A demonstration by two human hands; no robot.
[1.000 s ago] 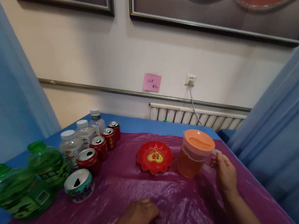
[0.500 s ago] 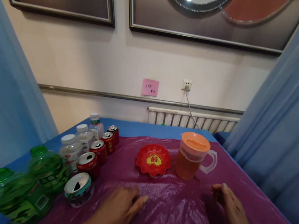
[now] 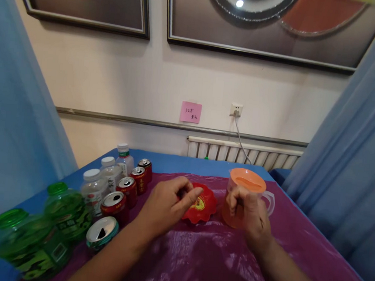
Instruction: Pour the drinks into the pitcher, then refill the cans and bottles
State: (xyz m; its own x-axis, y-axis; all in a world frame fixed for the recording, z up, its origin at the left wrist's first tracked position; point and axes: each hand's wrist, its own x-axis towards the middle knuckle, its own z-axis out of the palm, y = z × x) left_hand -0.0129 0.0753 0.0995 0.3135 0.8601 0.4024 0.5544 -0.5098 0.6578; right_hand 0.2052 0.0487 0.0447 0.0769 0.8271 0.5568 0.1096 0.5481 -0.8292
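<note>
My left hand (image 3: 170, 202) hovers over the near left side of a red scalloped plate (image 3: 210, 203) that has a yellow centre. Its fingers are loosely bent, the thumb stands apart from them, and I see nothing in it. My right hand (image 3: 250, 213) is curled into a loose fist with nothing visible inside. Behind it stands a clear pitcher (image 3: 248, 180) with an orange lid and amber liquid, partly hidden by this hand. Whether the hand touches the pitcher I cannot tell.
On the left stand several red cans (image 3: 127, 190), a teal-rimmed can (image 3: 102, 231), white-capped bottles (image 3: 94, 189) and green bottles (image 3: 30, 242). A purple plastic sheet (image 3: 193, 254) covers the blue table (image 3: 172, 162). Blue curtains (image 3: 354, 142) hang at both sides.
Both hands have risen and moved forward from low over the sheet, the left towards the plate, the right in front of the pitcher. My right fingers have curled in.
</note>
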